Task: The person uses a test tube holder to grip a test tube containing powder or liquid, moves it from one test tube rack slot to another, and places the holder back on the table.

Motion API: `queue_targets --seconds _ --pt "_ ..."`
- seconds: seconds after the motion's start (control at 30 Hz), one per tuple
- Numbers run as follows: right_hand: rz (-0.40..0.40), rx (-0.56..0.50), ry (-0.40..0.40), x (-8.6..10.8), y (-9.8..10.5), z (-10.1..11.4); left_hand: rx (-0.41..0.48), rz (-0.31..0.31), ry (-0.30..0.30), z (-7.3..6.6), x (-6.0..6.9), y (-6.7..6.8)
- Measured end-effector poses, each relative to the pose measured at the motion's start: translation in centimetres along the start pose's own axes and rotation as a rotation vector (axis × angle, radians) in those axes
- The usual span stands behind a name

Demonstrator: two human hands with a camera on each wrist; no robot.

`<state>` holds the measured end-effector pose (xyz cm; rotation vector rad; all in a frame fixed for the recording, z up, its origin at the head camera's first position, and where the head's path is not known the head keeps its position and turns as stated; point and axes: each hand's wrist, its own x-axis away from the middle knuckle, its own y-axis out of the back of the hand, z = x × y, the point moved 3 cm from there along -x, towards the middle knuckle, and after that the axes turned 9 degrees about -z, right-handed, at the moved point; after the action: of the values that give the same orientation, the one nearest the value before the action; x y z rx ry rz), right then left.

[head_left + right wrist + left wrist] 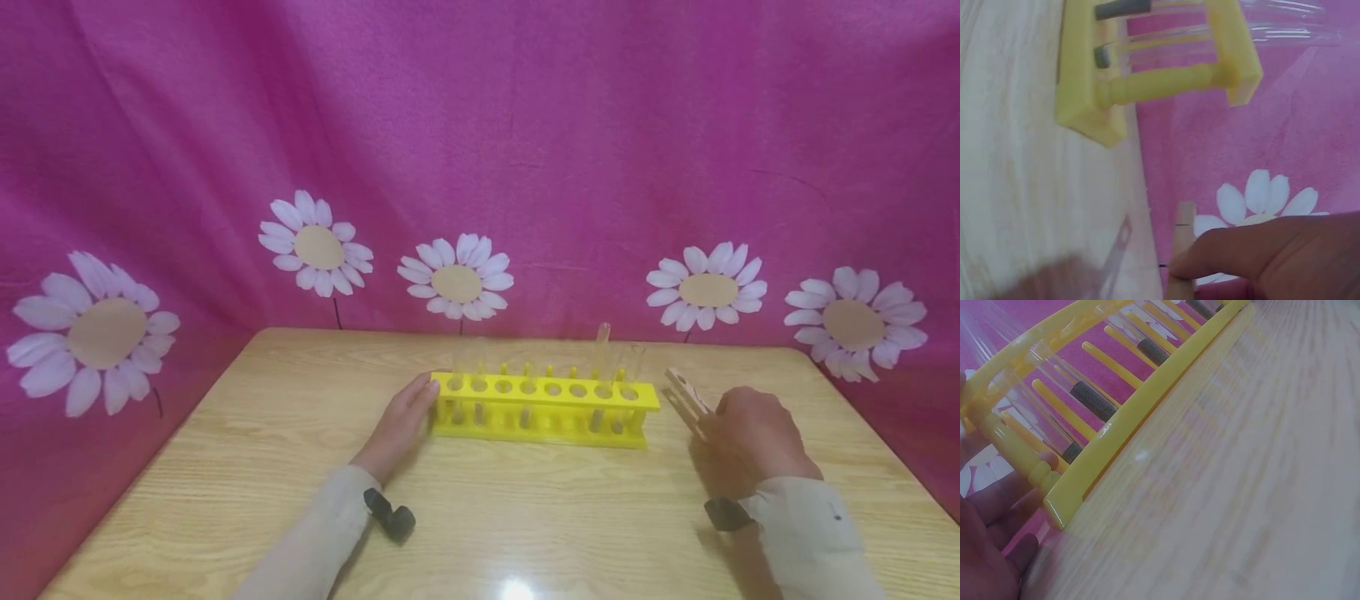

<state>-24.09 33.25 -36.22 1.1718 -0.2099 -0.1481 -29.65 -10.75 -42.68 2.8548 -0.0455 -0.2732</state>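
Cloth backdrop [570, 167]: magenta, printed with white daisies [708, 289], hanging behind everything.
Wooden counter [450, 517]: carries the rack.
Test-tube rack [541, 392]: yellow, upright mid-counter; a hard sideways push might tip it.
Left grip [396, 425]: fingers wrapped around the rack's left end.
Right grip [757, 429]: pinching the clamp.
Test tubes [603, 362]: clear, dark at the bottom, standing in the rack; two near its right end could be knocked by a careless clamp swing.
Wooden clamp [1183, 236]: right of the rack, apart from it; a loose pinch could drop it.
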Motion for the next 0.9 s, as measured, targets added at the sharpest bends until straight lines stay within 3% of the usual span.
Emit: queue_targets --seconds 0.23,0.47,0.7,0.9 --pt "-0.122 -0.085 0.02 -0.3 1.6 0.7 0.01 0.01 0.02 -0.3 0.1 0.1" --pt "-0.288 -0.122 0.059 0.7 2.8 1.8 -0.01 0.031 0.028 -2.7 1.1 0.3" --pt "-0.486 -0.146 0.095 2.0 3.9 3.0 0.005 0.01 0.019 -0.2 0.2 0.0" --pt "-0.543 -0.186 0.053 2.9 4.6 4.3 0.004 0.0 -0.002 0.0 0.0 0.0"
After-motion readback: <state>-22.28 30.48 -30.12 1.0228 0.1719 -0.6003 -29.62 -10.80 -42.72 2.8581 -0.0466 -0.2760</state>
